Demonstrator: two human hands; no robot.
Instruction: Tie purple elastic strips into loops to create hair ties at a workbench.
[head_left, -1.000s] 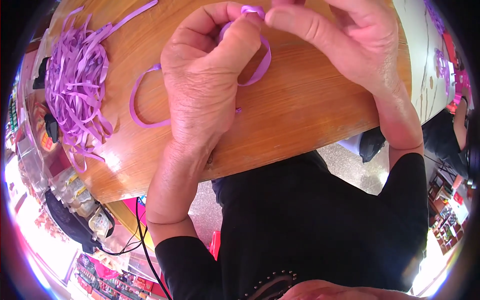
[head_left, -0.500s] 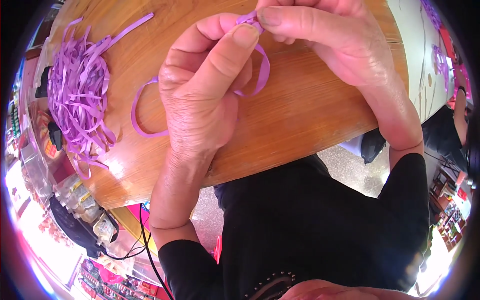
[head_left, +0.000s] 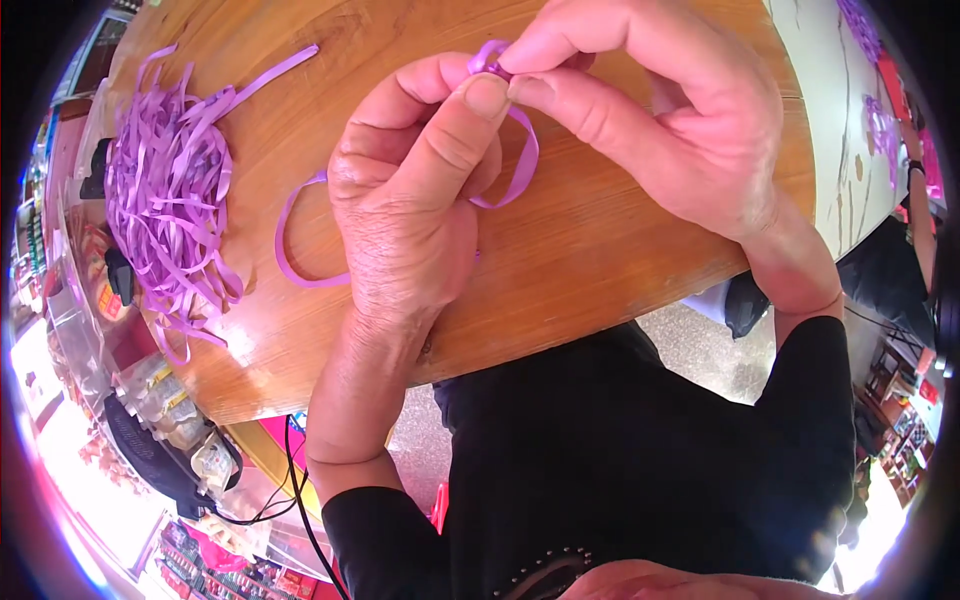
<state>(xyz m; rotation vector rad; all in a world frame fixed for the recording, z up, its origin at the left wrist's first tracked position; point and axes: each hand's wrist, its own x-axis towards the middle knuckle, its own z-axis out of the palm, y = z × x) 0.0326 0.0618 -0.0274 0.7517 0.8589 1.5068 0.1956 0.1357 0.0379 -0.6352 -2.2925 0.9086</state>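
Over the wooden table, my left hand (head_left: 415, 185) pinches a purple ribbon (head_left: 524, 165) between thumb and forefinger. A small loop of it stands up above the fingertips. My right hand (head_left: 670, 110) meets it there, thumb and forefinger closed on the same ribbon beside the left thumb. One length hangs in a curve below the fingertips, and another bends out onto the table left of my left wrist. Part of the ribbon is hidden behind my left palm. To the left lies a tangled heap of purple ribbons (head_left: 170, 200), one end sticking out to the upper right.
The wooden table (head_left: 600, 250) has a curved front edge close to my body. A white marbled surface (head_left: 830, 130) adjoins it on the right, with more purple ribbon (head_left: 882, 125). Another person's arm (head_left: 920, 220) shows at the far right. Black cables (head_left: 295, 480) hang at lower left.
My right hand has shifted slightly down and turned, its forefinger now showing against the ribbon. The small loop stands out more above the left fingertips. The whole view has moved slightly.
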